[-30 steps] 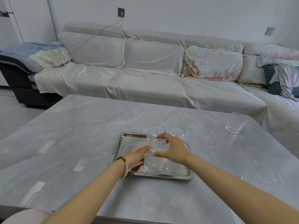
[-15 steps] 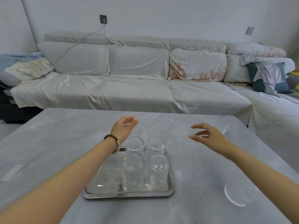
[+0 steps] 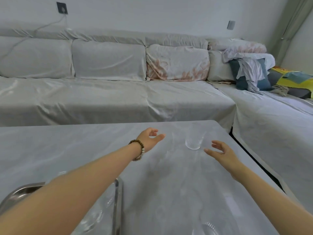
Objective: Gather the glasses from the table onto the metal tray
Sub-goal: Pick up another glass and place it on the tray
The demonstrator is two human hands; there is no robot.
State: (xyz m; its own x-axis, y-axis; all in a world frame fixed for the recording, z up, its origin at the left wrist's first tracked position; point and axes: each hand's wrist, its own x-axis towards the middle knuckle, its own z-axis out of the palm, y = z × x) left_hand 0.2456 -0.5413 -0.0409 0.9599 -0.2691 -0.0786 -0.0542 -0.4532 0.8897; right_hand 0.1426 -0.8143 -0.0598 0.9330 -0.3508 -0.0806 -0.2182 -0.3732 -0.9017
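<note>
Standing upright near the far right corner of the worktop (image 3: 84,150), the glass (image 3: 194,139) sits between both hands, w/ its long axis vertical. The right hand (image 3: 223,154) is just beside it on the near-right, fingers (image 3: 216,143) spread wide and holding nothing; the left hand (image 3: 149,139) is farther off to the left, loosely curled, also empty. I'd say the right is nearer and better placed for a side grasp, then back to the tray (image 3: 116,200) at near left, approx. an arm's reach away.
</note>
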